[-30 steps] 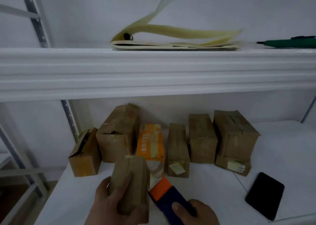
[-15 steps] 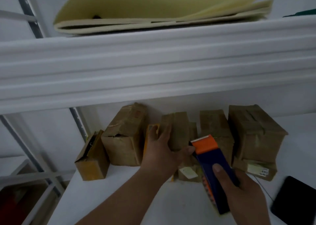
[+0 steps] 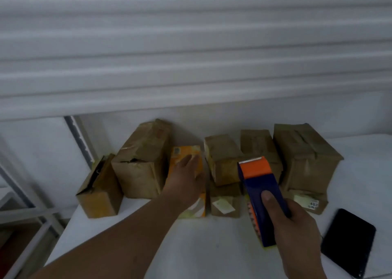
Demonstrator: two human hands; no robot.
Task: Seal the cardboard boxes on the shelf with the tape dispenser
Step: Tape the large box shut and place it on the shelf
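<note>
A row of brown cardboard boxes stands at the back of the white shelf (image 3: 212, 247). From the left come a small box with a gaping flap (image 3: 98, 196), a bigger crumpled box (image 3: 142, 164) and an orange box (image 3: 186, 151). Right of those, a brown box (image 3: 222, 160) is stacked on a labelled one (image 3: 224, 202). My left hand (image 3: 184, 181) rests on top of the orange box with its fingers laid out flat. My right hand (image 3: 297, 232) grips the blue and orange tape dispenser (image 3: 261, 189), held above the shelf in front of the boxes, toothed end pointing away.
Two more brown boxes, one (image 3: 257, 145) behind the dispenser and a large one (image 3: 303, 157) on a flat labelled box (image 3: 307, 202), close the row on the right. A black flat device (image 3: 347, 242) lies at the shelf's right front. The upper shelf's thick white edge (image 3: 191, 56) hangs overhead.
My left hand carried a brown box to the row, left it stacked on the labelled box, then moved left onto the orange box. The dispenser rose and moved forward.
</note>
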